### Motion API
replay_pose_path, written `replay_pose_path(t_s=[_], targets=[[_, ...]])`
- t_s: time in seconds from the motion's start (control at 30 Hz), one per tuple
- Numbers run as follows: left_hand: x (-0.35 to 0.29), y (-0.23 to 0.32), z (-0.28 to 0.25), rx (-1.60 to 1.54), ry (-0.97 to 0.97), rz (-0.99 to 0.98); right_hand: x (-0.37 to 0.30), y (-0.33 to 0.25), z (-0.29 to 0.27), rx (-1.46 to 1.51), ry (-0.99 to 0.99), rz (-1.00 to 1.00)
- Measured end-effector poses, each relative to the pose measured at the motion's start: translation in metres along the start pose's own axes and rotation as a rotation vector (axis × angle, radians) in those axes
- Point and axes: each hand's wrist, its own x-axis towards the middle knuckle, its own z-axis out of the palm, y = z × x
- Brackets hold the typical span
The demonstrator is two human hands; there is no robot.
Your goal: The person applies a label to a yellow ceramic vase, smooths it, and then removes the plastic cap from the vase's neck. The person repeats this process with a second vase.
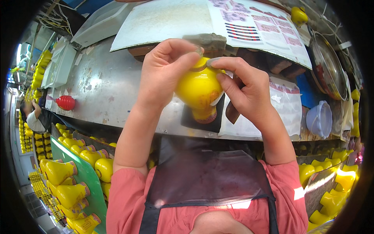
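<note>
A grey metal worktable [105, 82] with scuffed, stained patches spans the room, a white board [167, 25] bearing printed sheets [237, 23] set along its far side. A white plastic tray [103, 23] lies at the far left and a red bottle [65, 102] near the left end, while a pale blue bucket [319, 119] stands at the right, with a large round pan [329, 64] just beyond it. In the middle, between the person's two hands, is a glossy yellow vase [198, 87], its narrow neck towards the far side, a reddish pattern around its foot; the foot appears over a dark square pad [187, 119]. The left hand [159, 74] is at the neck, thumb and forefinger drawn close together; whether they pinch anything cannot be told. The right hand [245, 85] has its forefinger by the neck and its thumb at the shoulder, a narrow gap between them; whether it grips the vase is unclear. To its right a pale sheet [259, 121] lies on the table. More yellow vases [72, 195] sit in rows below the table on both sides, the left ones beside a green board [91, 183].
</note>
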Motion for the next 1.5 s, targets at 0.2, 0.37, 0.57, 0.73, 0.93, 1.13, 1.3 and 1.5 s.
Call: replay_pose_path(t_s=[0.2, 0.37, 0.57, 0.73, 0.93, 1.13, 1.3, 1.5], targets=[[0.001, -0.003, 0.006, -0.01, 0.06, -0.007, 0.003, -0.005, 0.008, -0.26, -0.003, -0.336], [0.003, 0.0, 0.008, 0.009, 0.07, -0.011, -0.002, -0.019, 0.011, -0.499, -0.12, -0.315], [0.001, 0.006, 0.008, 0.043, 0.067, -0.029, -0.002, -0.032, 0.007, -0.551, -0.123, -0.351], [0.003, 0.011, 0.01, 0.128, 0.04, -0.043, -0.006, -0.044, 0.013, -0.68, -0.258, -0.277], [0.0, 0.009, -0.002, 0.033, -0.015, -0.003, -0.006, -0.025, 0.006, -0.402, -0.104, -0.298], [-0.001, -0.001, -0.005, -0.12, -0.085, -0.017, -0.01, -0.003, 0.005, 0.166, 0.007, 0.049], [-0.003, 0.0, -0.005, -0.124, -0.116, -0.011, 0.002, 0.012, 0.012, 0.317, 0.062, 0.144], [-0.005, 0.003, -0.006, 0.019, -0.08, 0.019, 0.012, 0.002, 0.0, 0.29, -0.056, 0.247]])
